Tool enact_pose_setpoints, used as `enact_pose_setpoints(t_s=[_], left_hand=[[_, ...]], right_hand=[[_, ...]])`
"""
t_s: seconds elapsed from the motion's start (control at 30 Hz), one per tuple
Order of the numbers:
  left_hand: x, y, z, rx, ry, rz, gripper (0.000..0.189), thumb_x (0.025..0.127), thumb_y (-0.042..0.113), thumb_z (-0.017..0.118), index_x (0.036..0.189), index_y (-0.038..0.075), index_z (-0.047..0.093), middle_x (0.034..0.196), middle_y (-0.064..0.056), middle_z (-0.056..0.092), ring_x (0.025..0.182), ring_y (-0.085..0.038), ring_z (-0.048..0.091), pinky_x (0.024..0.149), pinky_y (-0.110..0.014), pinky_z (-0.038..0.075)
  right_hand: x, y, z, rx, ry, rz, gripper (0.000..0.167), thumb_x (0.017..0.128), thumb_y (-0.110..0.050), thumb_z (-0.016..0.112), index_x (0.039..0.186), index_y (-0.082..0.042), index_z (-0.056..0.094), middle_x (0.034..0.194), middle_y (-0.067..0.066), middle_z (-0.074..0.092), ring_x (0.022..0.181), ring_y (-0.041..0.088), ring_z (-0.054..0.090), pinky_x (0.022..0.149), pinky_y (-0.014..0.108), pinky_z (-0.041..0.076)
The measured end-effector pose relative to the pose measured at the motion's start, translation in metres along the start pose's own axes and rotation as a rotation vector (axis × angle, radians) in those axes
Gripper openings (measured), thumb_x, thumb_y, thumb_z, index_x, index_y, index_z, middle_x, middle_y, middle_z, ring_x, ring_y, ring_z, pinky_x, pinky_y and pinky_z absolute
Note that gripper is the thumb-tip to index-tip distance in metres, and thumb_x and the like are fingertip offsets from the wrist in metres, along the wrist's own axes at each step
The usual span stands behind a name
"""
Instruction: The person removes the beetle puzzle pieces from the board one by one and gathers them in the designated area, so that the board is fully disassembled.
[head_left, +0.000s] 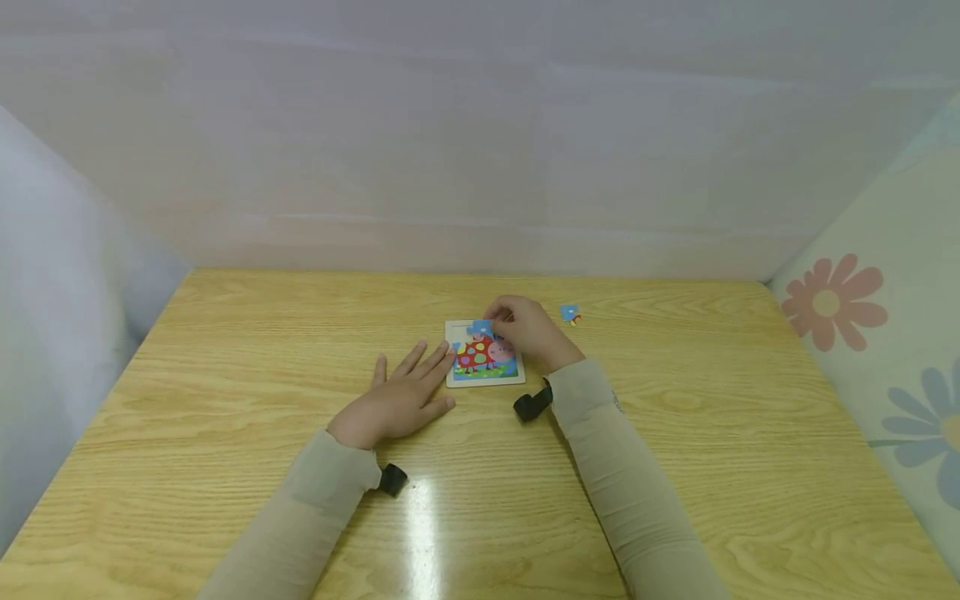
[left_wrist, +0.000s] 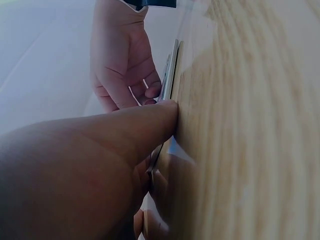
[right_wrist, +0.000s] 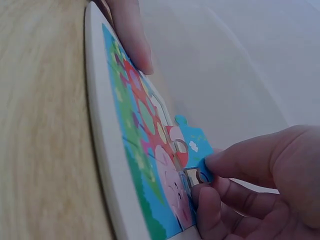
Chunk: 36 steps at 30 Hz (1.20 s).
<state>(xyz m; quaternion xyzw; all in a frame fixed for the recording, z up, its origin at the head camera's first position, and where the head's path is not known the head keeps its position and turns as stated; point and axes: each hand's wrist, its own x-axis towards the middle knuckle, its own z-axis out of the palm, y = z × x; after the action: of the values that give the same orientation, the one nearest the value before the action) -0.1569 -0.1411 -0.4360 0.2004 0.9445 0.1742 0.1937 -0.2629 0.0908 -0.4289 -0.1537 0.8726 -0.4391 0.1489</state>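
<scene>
A small jigsaw puzzle board (head_left: pixel 486 382) with a pale wooden frame lies on the table, its picture a red spotted ladybug with a pink face. My right hand (head_left: pixel 531 330) pinches a blue puzzle piece (right_wrist: pixel 192 145) between thumb and fingers. In the right wrist view that piece is tilted over the board's far part, one edge close to the picture. My left hand (head_left: pixel 401 398) lies spread on the table, fingertips at the board's left edge. In the left wrist view, the left thumb (left_wrist: pixel 150 122) overlaps the board's edge and the right hand (left_wrist: pixel 120 60) shows beyond it.
A loose blue puzzle piece (head_left: pixel 569 312) with a red and yellow corner lies on the wooden table (head_left: pixel 675 400), right of the board. Pale cloth (head_left: pixel 480 150) hangs behind the table, and a flower-printed cloth (head_left: pixel 900 333) is at the right.
</scene>
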Motion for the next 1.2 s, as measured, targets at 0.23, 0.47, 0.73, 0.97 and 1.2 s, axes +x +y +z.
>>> enact_pose_setpoints(t_s=[0.23,0.47,0.73,0.97,1.2], left_hand=[[-0.001,0.001,-0.001,0.008,0.006,0.001,0.074,0.107,0.049,0.044,0.165,0.021,0.008,0.170,0.003,-0.002,0.156,-0.029,-0.010,0.112,-0.074,-0.012],[0.001,-0.001,0.001,-0.007,0.005,0.005,0.073,0.107,0.048,0.043,0.165,0.020,0.008,0.171,0.002,-0.002,0.155,-0.030,-0.010,0.112,-0.073,-0.013],[0.002,-0.003,0.002,-0.004,0.004,0.001,0.074,0.107,0.050,0.042,0.165,0.022,0.006,0.171,0.005,-0.004,0.155,-0.028,-0.012,0.112,-0.072,-0.014],[0.001,-0.001,0.000,0.001,0.003,0.010,0.073,0.107,0.048,0.042,0.165,0.022,0.006,0.170,0.004,-0.004,0.155,-0.029,-0.012,0.112,-0.073,-0.013],[-0.002,0.004,-0.003,-0.004,0.001,0.008,0.074,0.107,0.047,0.044,0.165,0.020,0.007,0.170,0.002,-0.003,0.155,-0.030,-0.010,0.112,-0.073,-0.013]], right_hand=[[0.001,0.000,-0.002,0.032,0.019,0.002,0.016,0.102,-0.011,0.059,0.114,-0.007,0.068,0.107,0.008,0.066,0.092,0.022,0.061,0.078,0.032,0.055],[0.001,0.000,-0.011,0.017,0.062,0.000,0.018,0.101,-0.014,0.061,0.114,-0.009,0.071,0.107,0.007,0.065,0.095,0.023,0.060,0.077,0.033,0.054],[0.003,0.004,-0.022,0.154,0.067,0.032,0.018,0.100,-0.008,0.061,0.115,-0.003,0.071,0.104,0.013,0.065,0.089,0.024,0.064,0.078,0.032,0.059],[0.000,0.012,-0.034,0.205,0.082,0.048,0.019,0.103,-0.008,0.060,0.118,-0.001,0.070,0.106,0.015,0.064,0.092,0.026,0.068,0.083,0.035,0.059],[-0.004,0.021,-0.048,0.212,0.104,0.045,0.020,0.102,-0.008,0.061,0.117,0.001,0.069,0.104,0.016,0.065,0.090,0.028,0.070,0.083,0.036,0.060]])
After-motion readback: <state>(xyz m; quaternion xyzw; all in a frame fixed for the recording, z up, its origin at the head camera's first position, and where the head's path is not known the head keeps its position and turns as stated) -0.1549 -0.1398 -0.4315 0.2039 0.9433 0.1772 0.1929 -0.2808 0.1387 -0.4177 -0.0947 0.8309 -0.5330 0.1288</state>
